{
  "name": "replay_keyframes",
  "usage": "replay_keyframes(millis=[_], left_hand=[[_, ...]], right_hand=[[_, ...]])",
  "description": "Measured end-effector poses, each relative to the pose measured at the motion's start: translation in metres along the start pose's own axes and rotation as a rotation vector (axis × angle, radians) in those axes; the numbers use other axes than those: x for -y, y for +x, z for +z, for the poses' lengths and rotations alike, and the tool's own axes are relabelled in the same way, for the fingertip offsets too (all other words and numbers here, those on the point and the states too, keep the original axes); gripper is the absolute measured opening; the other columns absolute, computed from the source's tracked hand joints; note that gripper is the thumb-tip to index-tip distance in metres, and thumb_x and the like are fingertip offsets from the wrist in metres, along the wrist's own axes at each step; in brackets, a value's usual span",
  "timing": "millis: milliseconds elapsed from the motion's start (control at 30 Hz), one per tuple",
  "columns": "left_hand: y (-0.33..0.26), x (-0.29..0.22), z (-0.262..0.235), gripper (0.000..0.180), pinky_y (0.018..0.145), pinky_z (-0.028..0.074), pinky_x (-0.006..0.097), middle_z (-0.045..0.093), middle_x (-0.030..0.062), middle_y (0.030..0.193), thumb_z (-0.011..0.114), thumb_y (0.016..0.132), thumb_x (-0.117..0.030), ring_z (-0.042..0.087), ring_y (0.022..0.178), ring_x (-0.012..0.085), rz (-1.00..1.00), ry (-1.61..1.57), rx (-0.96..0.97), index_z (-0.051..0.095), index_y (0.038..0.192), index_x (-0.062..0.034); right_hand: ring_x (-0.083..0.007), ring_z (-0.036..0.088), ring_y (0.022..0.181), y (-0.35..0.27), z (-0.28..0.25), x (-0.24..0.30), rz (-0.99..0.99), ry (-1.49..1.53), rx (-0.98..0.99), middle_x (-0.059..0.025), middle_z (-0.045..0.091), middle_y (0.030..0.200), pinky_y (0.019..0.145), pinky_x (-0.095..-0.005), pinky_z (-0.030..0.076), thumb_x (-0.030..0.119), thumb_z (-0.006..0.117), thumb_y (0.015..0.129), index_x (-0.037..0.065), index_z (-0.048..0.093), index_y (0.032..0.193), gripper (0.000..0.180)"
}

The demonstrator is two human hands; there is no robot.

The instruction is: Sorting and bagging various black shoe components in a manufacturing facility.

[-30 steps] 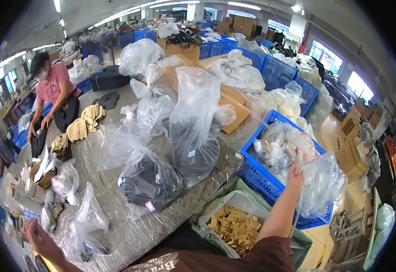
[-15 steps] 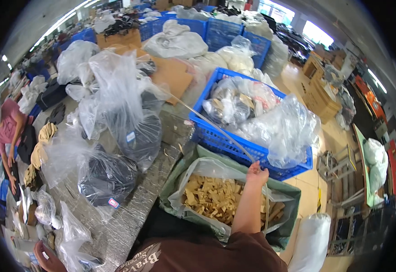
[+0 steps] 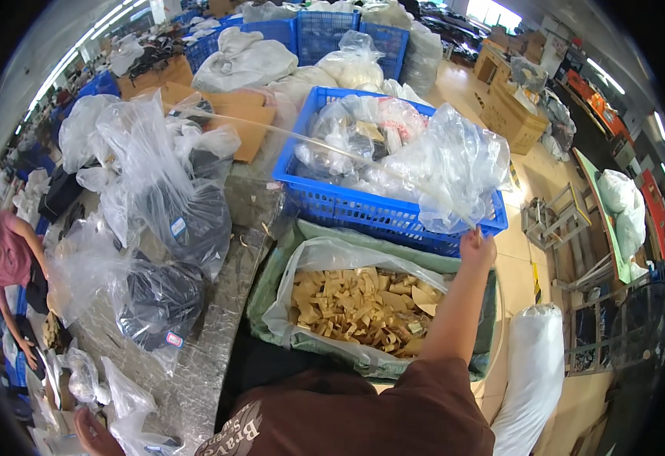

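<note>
My right hand (image 3: 477, 248) is closed on a thin pale strip (image 3: 332, 147). The strip stretches taut from the bags on the table, across the top of a blue plastic crate (image 3: 378, 207), to my fist. Its loose end curves down past my forearm. Below that arm stands a green sack with a clear liner (image 3: 321, 247), holding many tan cardboard-like scraps (image 3: 363, 304). At the lower left edge, my left hand (image 3: 96, 433) shows only in part beside clear plastic bags; its fingers are not clear. Clear bags with dark contents (image 3: 161, 300) lie on the table.
Clear bags fill the blue crate. A worn grey table (image 3: 226, 304) runs along my left. To the right are a white roll-shaped sack (image 3: 534, 372), a metal frame stand (image 3: 553, 216) and cardboard boxes (image 3: 513, 118). Another person (image 3: 14, 254) works at far left.
My right hand has moved right and slightly up, drawing the strip with it. The view has turned, shifting the table and crate leftward. My left hand remains low at the left edge.
</note>
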State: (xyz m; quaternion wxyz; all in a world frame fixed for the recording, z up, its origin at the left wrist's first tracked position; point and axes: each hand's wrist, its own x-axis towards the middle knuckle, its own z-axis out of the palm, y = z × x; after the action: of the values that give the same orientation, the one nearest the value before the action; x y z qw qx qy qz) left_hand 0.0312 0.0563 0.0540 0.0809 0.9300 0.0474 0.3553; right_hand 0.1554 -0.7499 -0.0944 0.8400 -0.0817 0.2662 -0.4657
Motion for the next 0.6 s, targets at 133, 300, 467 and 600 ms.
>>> replay_keyframes(millis=[133,300,467,600], left_hand=[[-0.011,-0.001,0.003,0.012,0.075,0.045,0.031,0.06,0.0124,0.091,0.051,0.087,-0.001,0.057,0.083,0.0214,-0.108,-0.03,0.035,0.057,0.096,0.0031],[0.0,0.003,0.014,0.009,0.07,0.044,0.029,0.058,0.0109,0.086,0.051,0.086,-0.001,0.054,0.077,0.019,-0.204,-0.033,0.173,0.056,0.093,0.0037],[0.008,-0.009,0.031,0.009,0.066,0.042,0.029,0.055,0.0088,0.079,0.048,0.084,0.003,0.051,0.073,0.0177,-0.04,-0.17,0.207,0.055,0.089,0.0028],[0.009,-0.037,0.031,0.009,0.062,0.04,0.029,0.053,0.0092,0.076,0.048,0.083,0.004,0.049,0.068,0.0171,0.011,-0.086,0.277,0.055,0.087,0.0023]], right_hand=[[-0.0308,0.058,0.076,0.01,-0.108,0.03,-0.392,-0.013,-0.682,-0.0215,0.053,0.1,0.06,-0.0402,0.051,0.015,0.032,0.089,-0.011,0.038,0.106,0.032],[-0.0265,0.065,0.084,0.047,-0.223,0.131,-0.26,-1.679,-1.248,-0.0153,0.066,0.097,0.067,-0.0364,0.051,0.015,0.044,0.085,0.001,0.067,0.091,0.028],[-0.0229,0.063,0.07,0.005,-0.193,0.113,-0.653,-1.095,-0.793,-0.0141,0.066,0.08,0.055,-0.0329,0.046,0.028,0.052,0.086,-0.005,0.064,0.082,0.035],[-0.0228,0.055,0.053,0.018,-0.132,0.117,-0.384,-1.135,-0.644,-0.0134,0.059,0.063,0.049,-0.0341,0.042,0.033,0.054,0.086,-0.008,0.061,0.073,0.044]])
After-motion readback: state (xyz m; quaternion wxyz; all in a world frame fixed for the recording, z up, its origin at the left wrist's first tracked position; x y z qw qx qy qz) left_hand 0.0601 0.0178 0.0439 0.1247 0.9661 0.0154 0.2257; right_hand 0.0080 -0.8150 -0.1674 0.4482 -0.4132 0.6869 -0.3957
